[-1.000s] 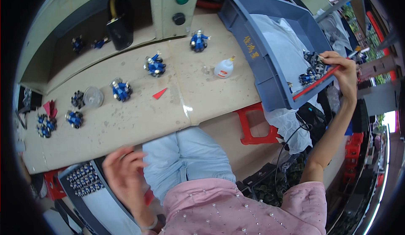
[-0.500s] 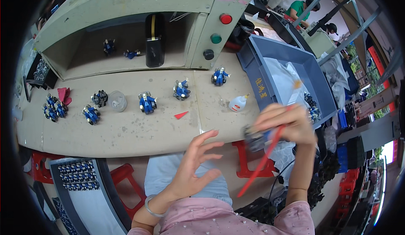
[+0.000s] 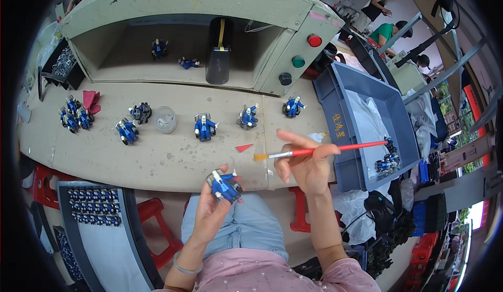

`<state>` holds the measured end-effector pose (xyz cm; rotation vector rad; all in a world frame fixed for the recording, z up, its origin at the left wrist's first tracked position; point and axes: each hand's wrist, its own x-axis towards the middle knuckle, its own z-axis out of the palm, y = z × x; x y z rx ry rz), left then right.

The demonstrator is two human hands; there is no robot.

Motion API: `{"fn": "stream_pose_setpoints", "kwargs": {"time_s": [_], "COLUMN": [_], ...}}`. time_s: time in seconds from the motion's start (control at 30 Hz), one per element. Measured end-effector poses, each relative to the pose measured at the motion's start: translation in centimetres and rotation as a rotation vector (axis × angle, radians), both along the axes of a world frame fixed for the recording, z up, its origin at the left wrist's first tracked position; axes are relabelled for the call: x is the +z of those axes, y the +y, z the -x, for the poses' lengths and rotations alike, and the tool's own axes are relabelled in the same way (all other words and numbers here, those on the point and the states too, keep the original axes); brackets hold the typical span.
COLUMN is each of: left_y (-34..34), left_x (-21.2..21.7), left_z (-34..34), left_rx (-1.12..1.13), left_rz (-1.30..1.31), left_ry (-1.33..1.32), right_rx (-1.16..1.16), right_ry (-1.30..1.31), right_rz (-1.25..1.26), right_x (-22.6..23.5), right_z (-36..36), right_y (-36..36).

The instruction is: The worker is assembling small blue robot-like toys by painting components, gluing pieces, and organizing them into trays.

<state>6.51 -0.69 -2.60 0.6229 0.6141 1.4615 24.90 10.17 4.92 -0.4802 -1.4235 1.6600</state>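
Note:
My left hand [image 3: 209, 216] is closed around a small figurine [image 3: 226, 186] in a blue suit, seated in a grey wheelchair, just off the table's front edge. Between the thumb and fingers of my right hand [image 3: 313, 172] lies a paintbrush [image 3: 362, 146] with a red handle. Its tan bristles point left, above the table and apart from the figurine. On the table, similar seated figurines stand in a loose row, among them one in the middle [image 3: 205, 127] and one farther right [image 3: 248, 117]. A clear plastic cup [image 3: 165, 120] stands left of them.
Along the back is a pale green machine housing [image 3: 283, 56] with buttons. A blue-grey crate [image 3: 340, 129] at right holds several figurines. A white bottle [image 3: 316, 137] is partly behind my right hand. Lower left, a tray [image 3: 112, 250] carries rows of figurines. Other people work far right.
My right hand has come left from the crate with the paintbrush, which now lies nearly level. The figurine it carried is now in my left hand, which was open before.

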Motion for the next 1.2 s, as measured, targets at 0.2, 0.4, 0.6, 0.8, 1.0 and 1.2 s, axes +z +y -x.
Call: {"fn": "stream_pose_setpoints", "kwargs": {"time_s": [0.2, 0.4, 0.6, 0.8, 1.0, 1.2], "left_y": [-0.5, -0.6, 1.2, 0.0, 0.0, -0.2], "left_x": [0.1, -0.3, -1.4, -2.0, -2.0, -2.1], "left_z": [0.9, 0.5, 0.5, 1.1, 0.4, -0.4], "left_rx": [-0.040, 0.161, 0.081, 0.054, 0.074, 0.046], "left_rz": [-0.033, -0.013, -0.077, -0.059, -0.054, -0.043], "left_ry": [0.171, 0.273, 0.198, 0.193, 0.215, 0.315], "right_rx": [-0.199, -0.270, -0.386, -0.411, -0.386, -0.502], "right_ry": [-0.351, -0.473, -0.474, -0.441, -0.527, -0.507], "right_rz": [-0.120, -0.262, -0.371, -0.293, -0.407, -0.548], "right_x": [-0.9, -1.5, -1.4, -2.4, -3.6, -2.3], "right_z": [2.1, 1.8, 2.7, 2.3, 3.2, 3.8], "right_y": [-4.0, -4.3, -3.8, -4.1, -5.3, -4.9]}}
